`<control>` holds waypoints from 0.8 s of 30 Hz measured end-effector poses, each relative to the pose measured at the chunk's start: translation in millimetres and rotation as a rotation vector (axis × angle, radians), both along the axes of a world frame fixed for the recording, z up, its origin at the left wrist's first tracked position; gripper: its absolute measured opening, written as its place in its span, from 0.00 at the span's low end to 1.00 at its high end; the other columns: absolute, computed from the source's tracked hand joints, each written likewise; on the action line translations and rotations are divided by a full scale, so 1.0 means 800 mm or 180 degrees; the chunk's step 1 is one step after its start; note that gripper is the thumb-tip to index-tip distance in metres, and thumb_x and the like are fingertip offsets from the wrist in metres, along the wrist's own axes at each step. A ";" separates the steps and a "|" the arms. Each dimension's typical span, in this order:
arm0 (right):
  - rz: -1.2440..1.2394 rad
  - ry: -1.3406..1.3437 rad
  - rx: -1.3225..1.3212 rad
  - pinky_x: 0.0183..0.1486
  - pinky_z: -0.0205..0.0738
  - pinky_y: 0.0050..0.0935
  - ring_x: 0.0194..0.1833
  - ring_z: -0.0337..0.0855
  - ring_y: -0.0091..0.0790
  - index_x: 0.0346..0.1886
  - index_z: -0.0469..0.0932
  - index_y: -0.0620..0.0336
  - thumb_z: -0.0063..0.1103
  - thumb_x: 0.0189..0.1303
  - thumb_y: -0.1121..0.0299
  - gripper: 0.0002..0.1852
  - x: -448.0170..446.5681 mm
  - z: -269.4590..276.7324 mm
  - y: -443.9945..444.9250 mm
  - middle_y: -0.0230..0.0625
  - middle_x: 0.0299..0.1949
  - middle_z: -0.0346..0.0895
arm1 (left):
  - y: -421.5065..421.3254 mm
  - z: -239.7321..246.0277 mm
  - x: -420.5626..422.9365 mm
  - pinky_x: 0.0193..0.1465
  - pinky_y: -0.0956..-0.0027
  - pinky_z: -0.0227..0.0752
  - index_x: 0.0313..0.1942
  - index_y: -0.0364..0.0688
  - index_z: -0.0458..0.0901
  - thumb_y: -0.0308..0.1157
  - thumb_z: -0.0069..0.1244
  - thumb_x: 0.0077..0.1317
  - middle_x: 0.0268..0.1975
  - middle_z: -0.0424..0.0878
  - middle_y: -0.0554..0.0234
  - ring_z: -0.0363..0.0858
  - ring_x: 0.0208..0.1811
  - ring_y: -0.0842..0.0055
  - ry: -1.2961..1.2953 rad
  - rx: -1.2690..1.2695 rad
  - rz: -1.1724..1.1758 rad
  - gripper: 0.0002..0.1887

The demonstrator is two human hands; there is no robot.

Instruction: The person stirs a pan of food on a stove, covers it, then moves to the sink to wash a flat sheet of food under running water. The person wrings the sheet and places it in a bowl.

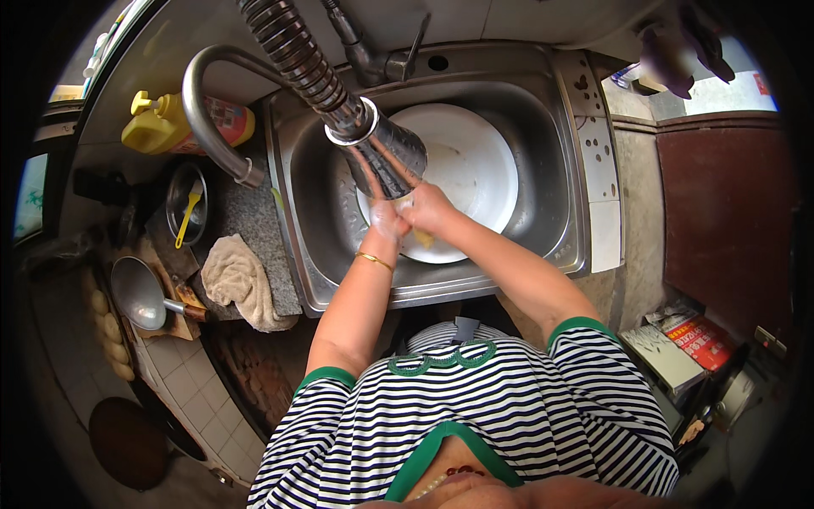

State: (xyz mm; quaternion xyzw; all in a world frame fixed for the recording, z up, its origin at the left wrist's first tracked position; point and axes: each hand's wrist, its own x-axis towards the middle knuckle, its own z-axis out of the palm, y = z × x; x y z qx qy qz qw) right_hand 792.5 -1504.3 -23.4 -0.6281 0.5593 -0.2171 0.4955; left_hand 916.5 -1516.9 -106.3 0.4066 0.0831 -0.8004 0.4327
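Observation:
My left hand (386, 219) and my right hand (432, 209) meet over the sink, right below the dark, shiny spray head (389, 158) of a spring-hose faucet (289, 48). Both hands are motion-blurred, and the spray head covers part of the fingers. A small yellowish piece (423, 239) shows just beneath them; whether it is held or lies in the basin is unclear. Under my hands a wide white basin (480, 153) rests in the stainless steel sink (547, 223). A gold-coloured bracelet (374, 258) circles my left wrist.
A curved metal spout (200, 105) arches at the left, near a yellow pump bottle (156, 130). The left counter bears a metal bowl (175, 210) with a yellow-handled brush (189, 213), a beige cloth (236, 277) and a metal ladle (140, 292). A lever tap (397, 65) stands behind the sink.

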 end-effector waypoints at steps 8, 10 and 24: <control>0.0149 0.0998 0.0039 0.42 0.77 0.45 0.39 0.83 0.50 0.38 0.78 0.54 0.56 0.55 0.56 0.13 -0.025 0.077 -0.024 0.46 0.36 0.82 | 0.025 0.037 -0.043 0.47 0.64 0.77 0.50 0.45 0.75 0.46 0.41 0.69 0.45 0.81 0.59 0.81 0.44 0.66 0.0314 -0.0501 -0.0062 0.17; -0.0114 0.1048 -0.0263 0.42 0.78 0.45 0.39 0.83 0.50 0.37 0.78 0.54 0.56 0.55 0.56 0.14 -0.027 0.081 -0.032 0.45 0.35 0.82 | 0.027 0.044 -0.051 0.48 0.65 0.77 0.50 0.46 0.75 0.46 0.39 0.70 0.45 0.81 0.60 0.81 0.46 0.68 0.0130 -0.0623 -0.0014 0.18; -0.0200 0.2459 -0.1265 0.63 0.60 0.57 0.68 0.60 0.51 0.60 0.69 0.54 0.56 0.54 0.58 0.28 -0.091 -0.021 -0.064 0.52 0.63 0.65 | 0.002 0.113 -0.023 0.65 0.47 0.63 0.65 0.42 0.62 0.49 0.31 0.72 0.66 0.66 0.53 0.68 0.65 0.58 -0.0348 -0.0521 -0.0162 0.27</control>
